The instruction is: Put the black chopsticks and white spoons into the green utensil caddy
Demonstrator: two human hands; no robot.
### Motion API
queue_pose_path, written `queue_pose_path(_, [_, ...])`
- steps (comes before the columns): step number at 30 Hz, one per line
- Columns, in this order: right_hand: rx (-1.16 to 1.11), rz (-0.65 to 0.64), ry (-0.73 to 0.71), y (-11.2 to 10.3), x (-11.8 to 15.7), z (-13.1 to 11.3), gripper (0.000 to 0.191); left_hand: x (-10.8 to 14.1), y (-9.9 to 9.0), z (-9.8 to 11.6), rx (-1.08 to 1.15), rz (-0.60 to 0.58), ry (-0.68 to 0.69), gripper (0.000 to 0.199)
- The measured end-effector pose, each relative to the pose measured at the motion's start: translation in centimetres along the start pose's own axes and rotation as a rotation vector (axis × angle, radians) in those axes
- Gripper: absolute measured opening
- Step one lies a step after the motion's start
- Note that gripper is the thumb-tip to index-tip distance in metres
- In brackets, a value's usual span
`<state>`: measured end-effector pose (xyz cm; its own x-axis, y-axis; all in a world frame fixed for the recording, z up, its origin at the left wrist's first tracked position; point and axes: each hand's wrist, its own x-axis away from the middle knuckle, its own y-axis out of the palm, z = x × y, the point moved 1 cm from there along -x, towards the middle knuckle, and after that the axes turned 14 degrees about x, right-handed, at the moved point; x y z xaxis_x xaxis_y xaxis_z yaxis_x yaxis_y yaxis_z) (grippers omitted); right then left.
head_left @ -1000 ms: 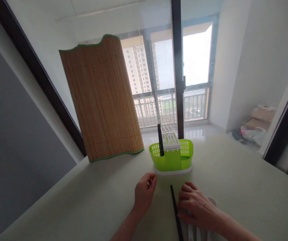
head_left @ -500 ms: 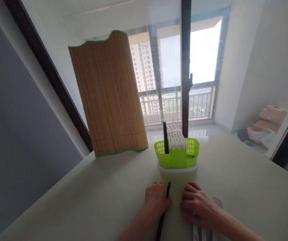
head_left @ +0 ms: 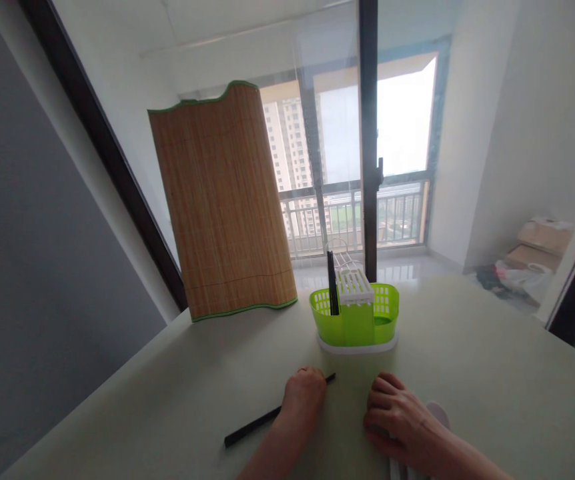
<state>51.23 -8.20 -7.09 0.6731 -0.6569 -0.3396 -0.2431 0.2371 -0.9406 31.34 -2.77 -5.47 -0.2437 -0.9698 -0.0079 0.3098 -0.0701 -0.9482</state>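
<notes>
My left hand is closed around black chopsticks, which lie slantwise low over the table. Their thick ends point to the lower left, and the thin tips stick out past my fingers. Further right, my right hand rests at the table with its fingers curled in; whatever is inside them is hidden. Under and beside its wrist lie white spoons, mostly covered by the hand and forearm. Beyond both hands stands a green utensil basket on a white base, with more black chopsticks upright in its left compartment.
A bamboo mat with green edging stands upright at the table's back left. The pale table ends at a glass sliding door with a dark frame. Cardboard boxes and plastic bags lie on the floor behind, at right.
The chopsticks in my left hand have swung from nearly lengthwise to a slant, their thick ends now out to the left. My right hand has stayed about where it was.
</notes>
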Motion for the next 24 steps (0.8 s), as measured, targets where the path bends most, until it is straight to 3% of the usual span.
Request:
queue_pose_path(4, [-0.006,0.023,0.008,0.0,-0.1,0.1,0.009,0.3,-1.1,0.1,-0.092,0.011,0.002,0.037])
queue_pose_path(8, [-0.028,0.078,0.06,0.4,-0.1,0.3,0.005,1.6,-4.5,1.1,-0.089,0.199,0.024,0.027])
queue_pose_path(11, [-0.088,0.14,0.129,0.6,-0.1,0.5,0.019,3.1,-7.6,2.6,0.153,0.354,0.212,0.015])
queue_pose_path(14, [-0.197,0.194,0.175,0.9,0.0,0.4,0.033,4.3,-9.3,4.1,0.51,0.393,0.417,0.012])
queue_pose_path(18, [-0.308,0.189,0.227,1.8,0.2,0.3,0.05,4.9,-8.6,5.4,0.859,0.336,0.483,0.011])
queue_pose_path(20, [-0.311,0.152,0.234,2.3,0.1,0.2,0.04,4.8,-7.6,5.7,0.953,0.298,0.458,0.012])
queue_pose_path(23, [-0.256,0.096,0.22,2.9,-0.1,0.2,0.006,4.6,-6.6,5.9,1.044,0.264,0.437,0.014])
queue_pose_path(24, [-0.236,0.086,0.217,3.1,-0.2,0.3,0.007,4.5,-6.4,5.9,1.05,0.264,0.441,0.014])
